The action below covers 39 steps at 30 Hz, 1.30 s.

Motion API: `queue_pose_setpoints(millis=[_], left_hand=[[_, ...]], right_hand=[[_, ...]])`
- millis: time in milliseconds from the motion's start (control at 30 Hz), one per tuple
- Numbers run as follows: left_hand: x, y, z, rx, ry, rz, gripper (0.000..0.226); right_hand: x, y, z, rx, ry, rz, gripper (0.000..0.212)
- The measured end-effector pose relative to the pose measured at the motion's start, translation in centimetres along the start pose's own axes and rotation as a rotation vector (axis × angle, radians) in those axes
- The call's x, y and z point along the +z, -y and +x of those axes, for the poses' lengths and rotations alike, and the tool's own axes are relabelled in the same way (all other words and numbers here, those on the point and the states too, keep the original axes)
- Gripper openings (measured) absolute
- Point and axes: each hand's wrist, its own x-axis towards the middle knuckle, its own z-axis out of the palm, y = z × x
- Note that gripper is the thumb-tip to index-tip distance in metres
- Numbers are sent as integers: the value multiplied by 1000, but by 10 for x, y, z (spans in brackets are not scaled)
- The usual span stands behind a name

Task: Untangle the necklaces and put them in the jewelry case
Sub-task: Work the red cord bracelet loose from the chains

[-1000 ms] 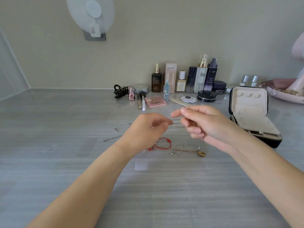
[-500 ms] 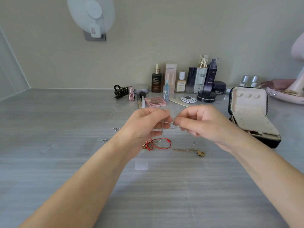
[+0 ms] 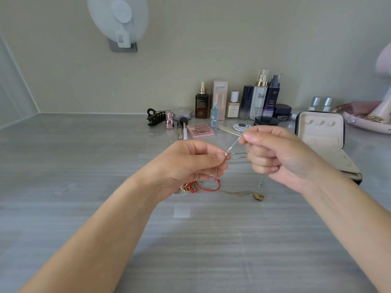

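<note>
Above the streaked grey table (image 3: pixel 84 187), left hand (image 3: pixel 186 163) and right hand (image 3: pixel 281 157) fingers (image 3: pixel 213 160) pinch a fine silver chain (image 3: pixel 232 145).

Cosmetic bottles (image 3: pixel 259 98), a pink palette (image 3: pixel 202 130) and a black hair clip (image 3: pixel 156 119) sit on the table's (image 3: pixel 84 166) far side.

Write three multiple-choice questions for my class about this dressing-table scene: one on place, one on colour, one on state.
1. The jewelry case stands: A) left of both hands; B) right of the right hand; C) between the hands.
2. The cord lying on the table is: A) red; B) blue; C) green.
3. The silver chain is: A) inside the case; B) lying flat; C) pinched by both hands.
Key: 1B, it sits open at the far right; 2A, a red loop shows below the left hand; 3C, it stretches between the fingertips.
</note>
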Motion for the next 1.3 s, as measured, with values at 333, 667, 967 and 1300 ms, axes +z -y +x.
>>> queue_pose_setpoints(millis=[333, 667, 967, 1300], left_hand=[[-2, -5, -2, 42, 23, -54, 9], [0, -1, 1, -47, -21, 0, 19], [-2, 4, 3, -82, -118, 237, 16], [-2, 5, 6, -68, -114, 310, 20]], right_hand=[[4, -5, -3, 61, 138, -159, 16], [4, -8, -3, 78, 134, -282, 9], [8, -16, 0, -50, -24, -671, 6], [12, -24, 2, 35, 2, -759, 19]])
